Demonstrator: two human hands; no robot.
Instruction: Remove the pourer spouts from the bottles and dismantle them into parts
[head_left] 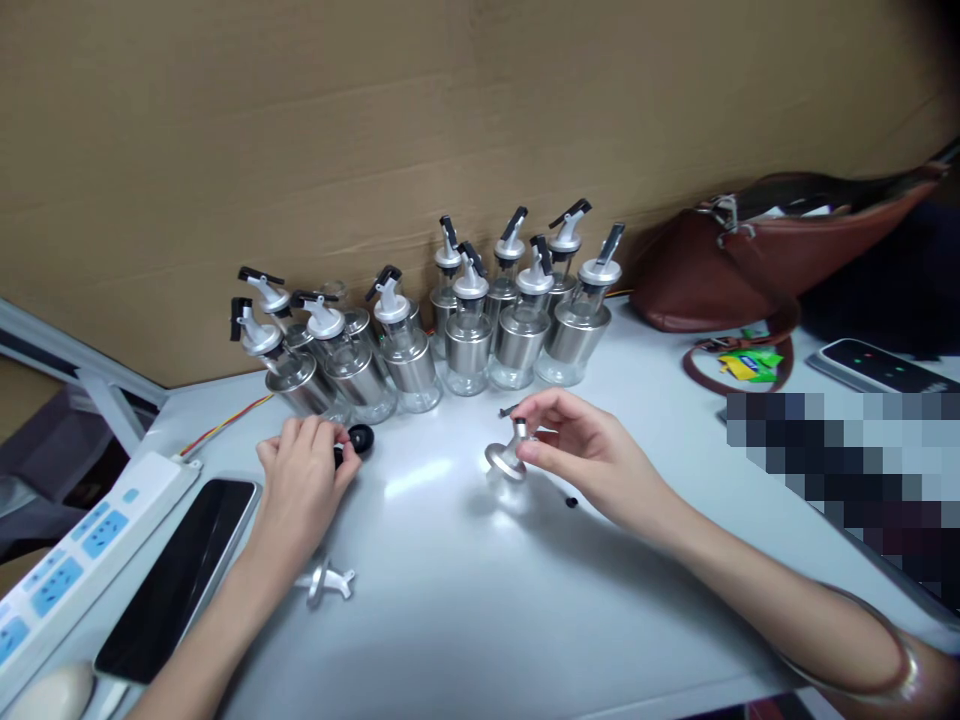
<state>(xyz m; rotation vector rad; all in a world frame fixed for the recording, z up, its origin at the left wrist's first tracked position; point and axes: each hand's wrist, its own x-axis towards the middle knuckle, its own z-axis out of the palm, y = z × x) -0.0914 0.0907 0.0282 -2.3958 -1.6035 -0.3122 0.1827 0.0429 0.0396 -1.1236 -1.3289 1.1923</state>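
My right hand (581, 445) pinches a silver pourer spout (506, 458) between thumb and fingers, its round flange downward, just above the table. A small black piece (508, 411) shows at my right fingertips, and a tiny black cap (571, 502) lies below that hand. My left hand (307, 460) rests at the table with its fingers closed on a small black part (339, 457), partly hidden by the fingers. Touching or just beside those fingertips is a round black stopper (361, 438). Another silver spout (327, 583) lies by my left forearm.
Several glass-and-steel dispenser bottles (469, 345) with spouts stand along the cardboard wall (420, 120). To the left are a phone (180, 575) and a power strip (82, 550). A brown bag (720, 260), its strap and a black device (892, 365) occupy the right.
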